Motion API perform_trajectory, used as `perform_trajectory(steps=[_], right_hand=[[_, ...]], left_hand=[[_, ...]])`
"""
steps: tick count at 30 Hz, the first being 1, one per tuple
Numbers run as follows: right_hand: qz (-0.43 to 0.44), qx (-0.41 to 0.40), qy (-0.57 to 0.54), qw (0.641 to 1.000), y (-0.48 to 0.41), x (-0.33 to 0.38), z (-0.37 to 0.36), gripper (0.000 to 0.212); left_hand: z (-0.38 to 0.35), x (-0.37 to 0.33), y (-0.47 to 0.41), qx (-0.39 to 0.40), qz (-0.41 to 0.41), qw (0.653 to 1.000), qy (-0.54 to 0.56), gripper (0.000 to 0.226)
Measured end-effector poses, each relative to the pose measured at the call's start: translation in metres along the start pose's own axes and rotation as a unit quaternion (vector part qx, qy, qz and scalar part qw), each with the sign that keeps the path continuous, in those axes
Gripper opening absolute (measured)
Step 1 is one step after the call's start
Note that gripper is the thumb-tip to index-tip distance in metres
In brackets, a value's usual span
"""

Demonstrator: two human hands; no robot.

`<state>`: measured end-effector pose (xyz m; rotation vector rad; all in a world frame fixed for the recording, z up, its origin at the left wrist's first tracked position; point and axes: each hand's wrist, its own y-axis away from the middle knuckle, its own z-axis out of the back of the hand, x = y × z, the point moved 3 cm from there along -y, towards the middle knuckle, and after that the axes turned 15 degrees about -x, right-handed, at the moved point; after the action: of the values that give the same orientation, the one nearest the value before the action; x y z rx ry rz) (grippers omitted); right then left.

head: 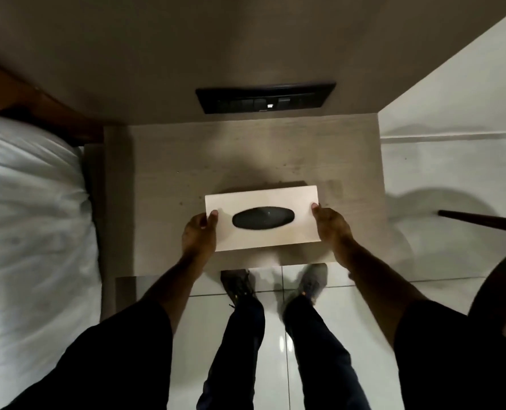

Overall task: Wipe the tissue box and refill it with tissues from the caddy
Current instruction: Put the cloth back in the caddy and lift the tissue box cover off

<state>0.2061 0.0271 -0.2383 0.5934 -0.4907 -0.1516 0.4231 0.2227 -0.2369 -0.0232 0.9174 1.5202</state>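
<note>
Hands, your left point(200, 233) and right point(331, 227), each clasp one short end of the tissue box point(262, 221), likely light, rigid and smooth above the counter point(186, 161).

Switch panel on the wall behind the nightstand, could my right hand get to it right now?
Probably not at once: the right hand and left hand both grip the tissue box. The path over the nightstand to the switch panel looks free once it lets go.

Pale wood bedside table point(163, 173) here, tissue box point(275, 232) over its near edge, contact unclear.
</note>
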Motion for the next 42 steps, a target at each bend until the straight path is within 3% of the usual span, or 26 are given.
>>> perform_trajectory(steps=[7,12,15,19,25,28,34,40,42], right_hand=[[0.035,-0.017,0.007,0.999,-0.007,0.012,-0.003,0.049],[0.086,-0.027,-0.006,0.996,-0.033,0.049,-0.001,0.045],[0.109,-0.024,0.014,0.994,-0.049,0.063,-0.001,0.043],[0.115,-0.033,0.001,0.993,-0.058,0.057,-0.002,0.038],[0.12,-0.045,0.033,0.991,-0.063,0.059,-0.007,0.048],[0.112,-0.047,0.039,0.992,-0.066,0.058,-0.005,0.043],[0.119,-0.045,0.047,0.991,-0.064,0.061,-0.004,0.035],[0.09,0.004,0.055,0.994,-0.07,0.069,0.001,0.057],[0.093,0.033,0.056,0.994,-0.069,0.075,0.005,0.055]], left_hand=[[-0.002,-0.008,-0.011,-0.038,0.04,0.995,0.08,0.04],[-0.004,-0.039,-0.036,-0.058,0.018,0.99,0.131,0.033],[-0.007,-0.053,-0.057,-0.068,0.035,0.992,0.1,0.039],[-0.007,-0.049,-0.072,-0.051,0.104,0.993,0.009,0.066],[-0.007,-0.046,-0.067,-0.072,-0.003,0.997,0.012,0.052],[-0.012,-0.045,-0.066,-0.053,-0.004,0.998,0.014,0.046],[-0.014,-0.052,-0.071,-0.049,-0.009,0.999,-0.02,0.059],[-0.01,-0.073,-0.082,-0.03,0.002,0.999,-0.021,0.066],[-0.007,-0.079,-0.082,-0.02,0.008,0.999,-0.032,0.065]])
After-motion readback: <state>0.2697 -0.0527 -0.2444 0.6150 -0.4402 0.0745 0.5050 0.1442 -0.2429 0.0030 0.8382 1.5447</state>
